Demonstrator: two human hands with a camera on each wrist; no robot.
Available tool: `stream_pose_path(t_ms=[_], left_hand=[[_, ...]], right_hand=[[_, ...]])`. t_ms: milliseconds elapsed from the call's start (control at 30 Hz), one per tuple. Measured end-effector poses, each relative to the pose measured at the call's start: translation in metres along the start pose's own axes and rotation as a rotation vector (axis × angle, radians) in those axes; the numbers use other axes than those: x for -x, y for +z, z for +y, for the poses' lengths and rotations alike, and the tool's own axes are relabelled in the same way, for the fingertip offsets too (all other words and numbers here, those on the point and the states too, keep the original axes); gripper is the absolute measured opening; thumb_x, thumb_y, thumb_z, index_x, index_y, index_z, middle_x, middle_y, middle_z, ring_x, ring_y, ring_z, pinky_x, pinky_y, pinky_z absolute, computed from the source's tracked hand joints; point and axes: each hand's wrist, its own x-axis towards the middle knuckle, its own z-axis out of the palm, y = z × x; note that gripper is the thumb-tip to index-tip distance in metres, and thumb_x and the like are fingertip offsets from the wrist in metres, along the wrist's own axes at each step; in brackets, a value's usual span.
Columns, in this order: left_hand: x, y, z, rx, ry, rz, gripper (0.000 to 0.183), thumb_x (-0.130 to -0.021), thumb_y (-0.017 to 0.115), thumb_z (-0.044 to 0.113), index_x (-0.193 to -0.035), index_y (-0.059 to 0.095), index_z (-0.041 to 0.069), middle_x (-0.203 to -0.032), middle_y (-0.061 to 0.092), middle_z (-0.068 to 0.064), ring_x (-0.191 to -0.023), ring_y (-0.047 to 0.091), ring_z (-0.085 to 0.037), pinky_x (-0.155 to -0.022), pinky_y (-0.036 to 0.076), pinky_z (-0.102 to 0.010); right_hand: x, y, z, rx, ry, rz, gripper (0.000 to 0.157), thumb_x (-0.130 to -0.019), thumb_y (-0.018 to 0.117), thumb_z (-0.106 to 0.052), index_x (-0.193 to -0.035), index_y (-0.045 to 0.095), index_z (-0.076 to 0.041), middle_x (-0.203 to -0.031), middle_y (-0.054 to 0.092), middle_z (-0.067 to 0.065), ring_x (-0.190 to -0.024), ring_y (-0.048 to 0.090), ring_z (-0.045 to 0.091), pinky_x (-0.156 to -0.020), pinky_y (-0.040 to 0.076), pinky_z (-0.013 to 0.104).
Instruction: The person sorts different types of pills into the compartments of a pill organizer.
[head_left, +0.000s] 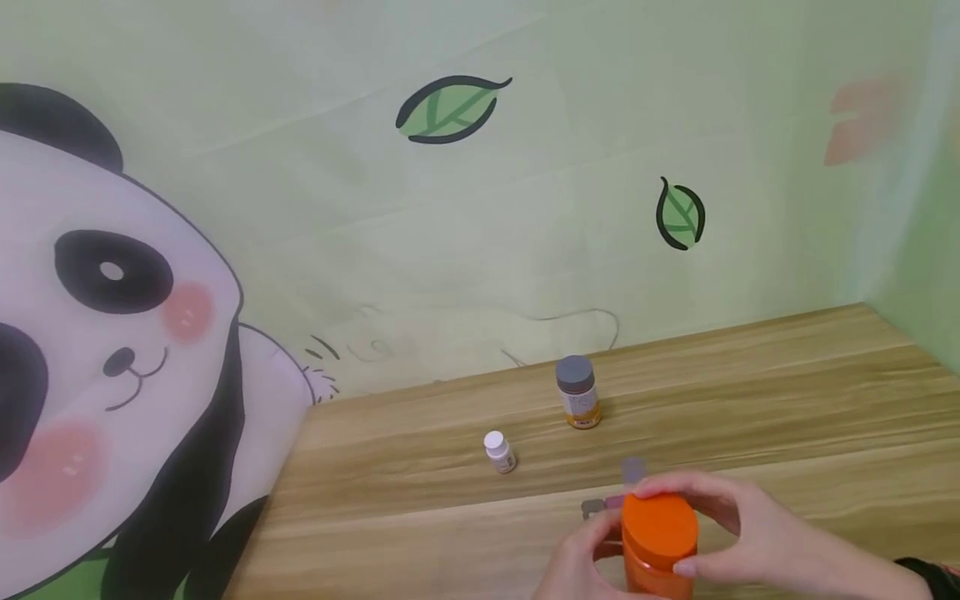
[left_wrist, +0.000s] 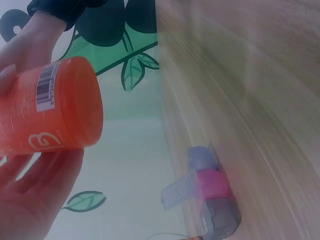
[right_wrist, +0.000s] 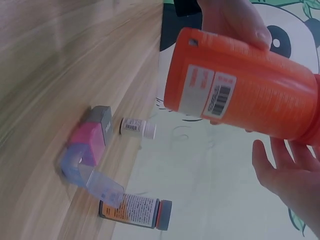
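Note:
An orange screw-top bottle (head_left: 652, 567) is held up off the table between both hands, its base showing in the left wrist view. My left hand (head_left: 581, 567) grips the bottle's body from the left. From the right, my right hand (head_left: 750, 529) holds the orange lid (head_left: 660, 525), with fingers at its far edge and thumb at its near side. Behind the bottle sits a pill box (left_wrist: 212, 185) with grey, pink and blue compartments. Its clear blue lid (right_wrist: 106, 190) stands open in the right wrist view.
A small white bottle (head_left: 499, 452) and a brown bottle with a grey cap (head_left: 578, 392) stand upright toward the back of the wooden table (head_left: 750, 392). A pale green backdrop (head_left: 525, 250) printed with pandas and leaves rises behind it and along the right.

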Motion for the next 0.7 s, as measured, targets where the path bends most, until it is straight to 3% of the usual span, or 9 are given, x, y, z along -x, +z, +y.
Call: stream_pose_path(t_ms=[133, 233, 333, 500, 700], left_hand=[[-0.002, -0.002, 0.0, 0.024, -0.011, -0.05, 0.053, -0.07, 0.072, 0.004, -0.118, 0.051, 0.004, -0.108, 0.059, -0.001, -0.097, 0.053, -0.003, -0.084, 0.044, -0.021], [-0.003, -0.002, -0.001, 0.018, 0.0, -0.047, 0.053, -0.07, 0.072, 0.004, -0.118, 0.051, 0.004, -0.108, 0.059, -0.002, -0.097, 0.053, -0.003, -0.084, 0.044, -0.022], [-0.003, 0.0, -0.001, 0.013, 0.001, -0.008, 0.053, -0.07, 0.073, 0.009, -0.119, 0.051, 0.009, -0.106, 0.059, 0.002, -0.095, 0.054, -0.003, -0.083, 0.045, -0.022], [-0.003, 0.006, 0.003, 0.0, -0.082, 0.089, 0.053, -0.069, 0.075, 0.024, -0.117, 0.051, 0.021, -0.102, 0.058, 0.012, -0.091, 0.053, -0.002, -0.081, 0.045, -0.023], [-0.005, 0.011, 0.007, -0.058, -0.128, 0.185, 0.052, -0.066, 0.077, 0.03, -0.112, 0.053, 0.022, -0.1, 0.056, 0.015, -0.09, 0.053, -0.001, -0.08, 0.045, -0.025]], right_hand=[[-0.002, -0.004, -0.006, -0.001, 0.042, -0.04, 0.055, -0.07, 0.065, 0.007, -0.121, 0.049, -0.006, -0.122, 0.054, 0.007, -0.114, 0.046, 0.011, -0.093, 0.036, 0.021], [0.0, -0.003, -0.004, 0.028, 0.037, -0.024, 0.055, -0.07, 0.067, 0.006, -0.121, 0.049, -0.007, -0.121, 0.054, 0.006, -0.113, 0.047, 0.011, -0.092, 0.036, 0.02], [0.001, 0.0, 0.001, 0.087, 0.026, 0.039, 0.057, -0.069, 0.069, 0.006, -0.121, 0.05, -0.007, -0.12, 0.055, 0.002, -0.113, 0.046, 0.007, -0.091, 0.035, 0.017], [0.002, 0.006, 0.004, 0.168, 0.046, 0.155, 0.056, -0.067, 0.072, 0.002, -0.119, 0.052, -0.009, -0.118, 0.056, -0.001, -0.112, 0.045, 0.003, -0.09, 0.031, 0.011], [0.001, 0.01, 0.0, 0.233, 0.102, 0.231, 0.053, -0.068, 0.074, -0.004, -0.116, 0.054, -0.013, -0.115, 0.057, -0.002, -0.108, 0.048, 0.003, -0.09, 0.029, 0.009]])
